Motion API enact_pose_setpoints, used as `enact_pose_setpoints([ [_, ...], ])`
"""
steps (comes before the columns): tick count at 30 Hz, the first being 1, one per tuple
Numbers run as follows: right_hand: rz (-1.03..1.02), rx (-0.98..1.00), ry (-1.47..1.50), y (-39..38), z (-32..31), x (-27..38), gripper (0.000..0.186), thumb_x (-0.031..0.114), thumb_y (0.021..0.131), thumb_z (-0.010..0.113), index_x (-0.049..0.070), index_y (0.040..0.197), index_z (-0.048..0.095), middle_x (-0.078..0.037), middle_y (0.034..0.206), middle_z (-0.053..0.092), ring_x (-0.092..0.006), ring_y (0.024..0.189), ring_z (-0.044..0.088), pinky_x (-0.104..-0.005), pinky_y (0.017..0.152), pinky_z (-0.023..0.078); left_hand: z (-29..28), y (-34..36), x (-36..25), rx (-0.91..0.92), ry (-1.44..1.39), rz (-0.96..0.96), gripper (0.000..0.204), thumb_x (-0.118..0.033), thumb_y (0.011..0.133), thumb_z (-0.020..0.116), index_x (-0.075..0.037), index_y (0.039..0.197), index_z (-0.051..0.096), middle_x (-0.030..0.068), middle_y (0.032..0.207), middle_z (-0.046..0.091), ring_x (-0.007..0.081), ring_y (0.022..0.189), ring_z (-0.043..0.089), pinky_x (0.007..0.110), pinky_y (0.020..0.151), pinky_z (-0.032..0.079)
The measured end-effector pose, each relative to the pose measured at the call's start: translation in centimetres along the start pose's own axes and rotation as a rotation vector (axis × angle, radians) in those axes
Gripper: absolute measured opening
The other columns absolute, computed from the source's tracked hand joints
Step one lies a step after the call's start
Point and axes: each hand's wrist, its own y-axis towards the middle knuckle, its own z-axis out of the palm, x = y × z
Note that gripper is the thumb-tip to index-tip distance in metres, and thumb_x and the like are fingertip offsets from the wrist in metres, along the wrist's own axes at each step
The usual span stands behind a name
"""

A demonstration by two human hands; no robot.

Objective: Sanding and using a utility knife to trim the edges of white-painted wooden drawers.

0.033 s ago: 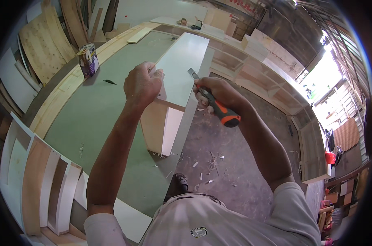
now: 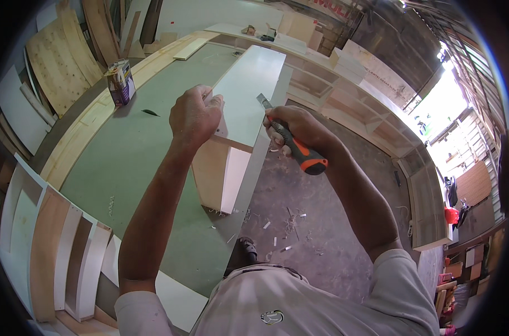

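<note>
A long white box-like cabinet part [image 2: 251, 84] stands on the green-grey worktable [image 2: 153, 162], its bare wood end [image 2: 210, 173] toward me. My left hand [image 2: 195, 115] is closed on the part's left edge, thumb over the top. In my right hand [image 2: 296, 126] is a chisel [image 2: 305, 154] with a black and orange handle. Its flat metal blade points up and left, over the right side of the white top. Part of the handle is hidden by my fingers.
A box-shaped container [image 2: 121, 84] and a dark leaf-like piece [image 2: 150, 112] lie on the table's left side. White panels and frames [image 2: 58, 246] stand at lower left. Shavings [image 2: 291, 224] litter the floor. Open white cabinet frames [image 2: 355, 106] extend along the right.
My right hand and the chisel have shifted very slightly, the handle end a little lower. My left hand and the white cabinet part look unmoved.
</note>
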Motion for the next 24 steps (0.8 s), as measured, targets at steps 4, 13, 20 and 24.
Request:
enact_pose_setpoints([
  [4, 0.007, -0.031, 0.039, -1.1, 0.6, -0.2, 0.028, 0.029, 0.103, 0.045, 0.005, 0.092, 0.054, -0.002, 0.058, 0.053, -0.0120, 0.040, 0.052, -0.0239, 0.036, 0.046, 0.0, 0.0, -0.9, 0.025, -0.018, -0.057, 0.041, -0.032, 0.089, 0.067, -0.004, 0.119, 0.068, 0.0155, 0.115, 0.072, 0.0306, 0.105, 0.070, 0.039, 0.093, 0.053],
  [13, 0.044, 0.018, 0.062, -1.2, -0.7, -0.4, 0.028, 0.028, 0.103, 0.041, 0.003, 0.095, 0.053, -0.003, 0.059, 0.054, -0.0120, 0.039, 0.052, -0.0260, 0.036, 0.047, 0.6, 0.3, -0.3, -0.009, -0.082, -0.009, 0.038, -0.026, 0.089, 0.067, 0.001, 0.116, 0.070, 0.0163, 0.108, 0.074, 0.0252, 0.098, 0.072, 0.034, 0.090, 0.053],
  [20, 0.079, -0.007, 0.094, -1.4, 0.9, 0.2, 0.029, 0.029, 0.102, 0.044, 0.004, 0.094, 0.054, -0.004, 0.057, 0.054, -0.0135, 0.038, 0.052, -0.0261, 0.035, 0.046, 0.0, -0.4, -0.9, 0.013, -0.054, -0.040, 0.038, -0.027, 0.089, 0.067, -0.001, 0.117, 0.070, 0.0151, 0.110, 0.074, 0.0256, 0.100, 0.071, 0.034, 0.091, 0.052],
  [24, 0.047, 0.018, 0.074, -2.6, 2.0, -0.4, 0.030, 0.029, 0.102, 0.045, 0.002, 0.093, 0.055, -0.005, 0.057, 0.054, -0.0143, 0.038, 0.053, -0.0262, 0.035, 0.046, -0.1, -0.3, -0.9, 0.011, -0.060, -0.064, 0.038, -0.028, 0.089, 0.067, -0.002, 0.116, 0.070, 0.0141, 0.111, 0.074, 0.0251, 0.101, 0.071, 0.034, 0.091, 0.052],
])
